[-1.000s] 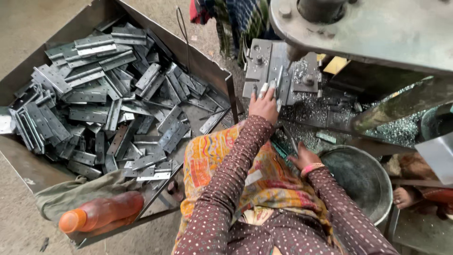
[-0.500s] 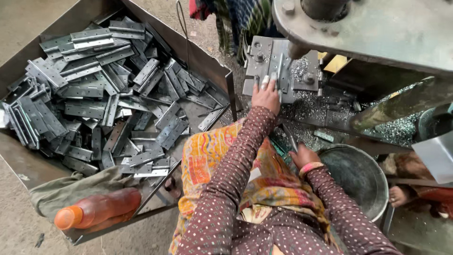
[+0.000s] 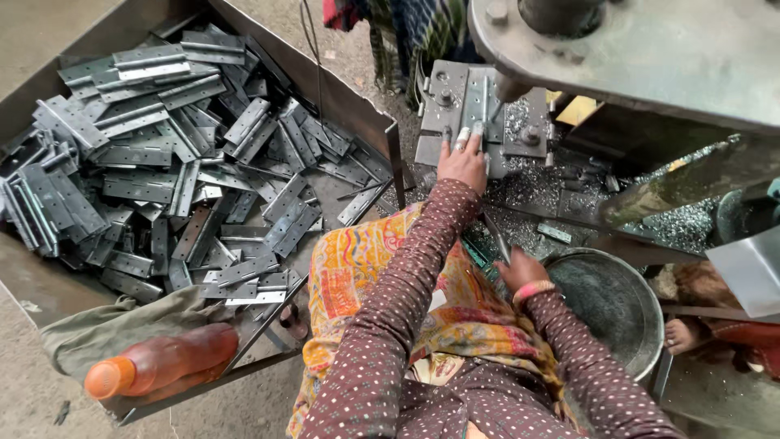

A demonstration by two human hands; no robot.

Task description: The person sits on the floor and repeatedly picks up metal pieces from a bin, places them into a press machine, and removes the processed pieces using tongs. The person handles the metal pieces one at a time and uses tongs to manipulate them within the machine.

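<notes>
Hinge plate (image 3: 479, 122) is the thing under the left hand (image 3: 463, 162): a flat piece of grey stamped steel lying on the press bed (image 3: 443, 106), far and a little right of centre in the scene. I judge it stiff and thin, light for one piece, with cold smooth faces that can slip and cut edges that may be sharp. It is safer to take it by the two long edges, or to pinch it flat near one end, and to keep the fingers away from the place below the heavy machine head (image 3: 650, 49).

The left hand lies on the press bed with the fingers stretched out and resting on the plate, pressing it rather than closed around it. The right hand (image 3: 520, 272) is much nearer to the person, just left of the round metal basin (image 3: 613, 305), and well apart from the plate. It seems to grip a thin dark rod or handle (image 3: 494, 237), but I cannot tell how firmly it closes.

Metal chips (image 3: 528, 175) cover the worktop around the bed. On the left stands a big steel tray (image 3: 341, 93) full of the same hinges (image 3: 162, 162), well apart from both hands. Near its close corner lies an orange bottle (image 3: 162, 362) on a grey cloth (image 3: 97, 329).
</notes>
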